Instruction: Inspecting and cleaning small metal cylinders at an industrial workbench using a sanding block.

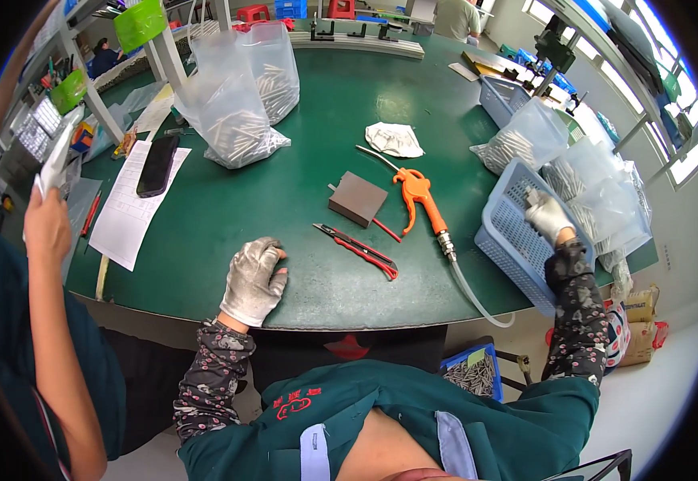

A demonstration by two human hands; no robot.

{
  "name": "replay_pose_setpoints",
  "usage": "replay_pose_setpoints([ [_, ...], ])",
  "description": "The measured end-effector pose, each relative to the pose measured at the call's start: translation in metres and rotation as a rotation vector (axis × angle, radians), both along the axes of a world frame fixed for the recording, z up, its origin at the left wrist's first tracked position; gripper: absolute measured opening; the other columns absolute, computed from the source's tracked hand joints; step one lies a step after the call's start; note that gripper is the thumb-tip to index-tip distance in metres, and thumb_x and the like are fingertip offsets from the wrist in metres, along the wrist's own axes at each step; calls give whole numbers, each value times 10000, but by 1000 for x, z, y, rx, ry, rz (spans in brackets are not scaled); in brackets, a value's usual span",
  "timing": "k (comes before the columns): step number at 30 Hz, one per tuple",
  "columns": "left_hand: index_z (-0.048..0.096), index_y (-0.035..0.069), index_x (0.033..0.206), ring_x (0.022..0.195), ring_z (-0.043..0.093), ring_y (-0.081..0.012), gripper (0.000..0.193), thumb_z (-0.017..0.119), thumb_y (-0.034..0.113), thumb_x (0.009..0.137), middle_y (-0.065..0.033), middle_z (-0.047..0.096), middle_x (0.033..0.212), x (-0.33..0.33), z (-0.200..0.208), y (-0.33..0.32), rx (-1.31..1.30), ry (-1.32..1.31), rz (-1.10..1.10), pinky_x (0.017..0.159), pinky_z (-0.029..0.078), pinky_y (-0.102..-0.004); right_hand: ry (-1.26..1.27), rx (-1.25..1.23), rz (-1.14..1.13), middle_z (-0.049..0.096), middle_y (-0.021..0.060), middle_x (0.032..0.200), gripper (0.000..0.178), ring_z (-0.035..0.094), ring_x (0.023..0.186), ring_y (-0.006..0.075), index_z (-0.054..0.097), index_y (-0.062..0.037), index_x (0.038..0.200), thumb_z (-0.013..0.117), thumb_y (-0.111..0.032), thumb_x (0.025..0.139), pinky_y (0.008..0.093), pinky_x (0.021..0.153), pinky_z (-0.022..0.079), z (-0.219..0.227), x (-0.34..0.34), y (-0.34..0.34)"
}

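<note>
My left hand (254, 280), in a soiled white glove with bare fingertips, rests on the green table near its front edge. Its fingers are loosely curled, with a gap at the thumb and nothing visible between. My right hand (548, 216), also gloved, reaches into a blue plastic basket (517, 260). The fingers there are bent together; what they hold, if anything, is too small to make out. Between the hands lie a red-handled cutter knife (361, 252), a brown-grey rectangular block (358, 199), a thin red rod (387, 230) and an orange air gun (417, 192) with a clear hose.
Bags of metal pins (237, 132) stand at the back left; more bags (597, 192) crowd the basket's right. A crumpled white cloth (395, 139) lies beyond the air gun. On the left are a phone (157, 166), paper sheets (129, 212) and another person's arm (56, 305).
</note>
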State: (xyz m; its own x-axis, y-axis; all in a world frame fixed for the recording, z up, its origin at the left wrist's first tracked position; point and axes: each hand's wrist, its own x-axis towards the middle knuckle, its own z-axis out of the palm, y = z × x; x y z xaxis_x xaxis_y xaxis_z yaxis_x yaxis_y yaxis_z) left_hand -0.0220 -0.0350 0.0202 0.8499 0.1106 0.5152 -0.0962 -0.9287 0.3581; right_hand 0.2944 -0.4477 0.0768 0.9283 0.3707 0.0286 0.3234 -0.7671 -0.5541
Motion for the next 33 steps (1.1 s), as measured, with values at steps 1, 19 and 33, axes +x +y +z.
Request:
replay_pose_setpoints([
  [1, 553, 53, 943, 934, 535, -292, 325, 666, 42, 638, -93, 551, 1037, 2, 0, 1, -10, -8, -7, 804, 435, -403, 52, 311, 17, 509, 9, 653, 146, 507, 541, 147, 531, 0, 868, 517, -58, 734, 229, 518, 428, 11, -3, -4],
  [19, 396, 119, 1255, 807, 584, -244, 557, 602, 169, 740, -129, 532, 974, 54, 33, -73, 444, -235, -385, 609, 486, -319, 882, 152, 809, 527, 10, 615, 164, 521, 513, 106, 547, -65, 803, 536, -228, 800, 234, 455, 408, -6, -145, 198],
  [33, 343, 36, 1278, 674, 595, -225, 566, 579, 229, 802, -100, 544, 785, 80, 29, -64, 396, -108, -352, 528, 491, -304, 978, 203, 614, 580, 28, 710, 167, 557, 585, 108, 534, -52, 900, 559, -162, 778, 231, 477, 442, 20, -144, 207],
])
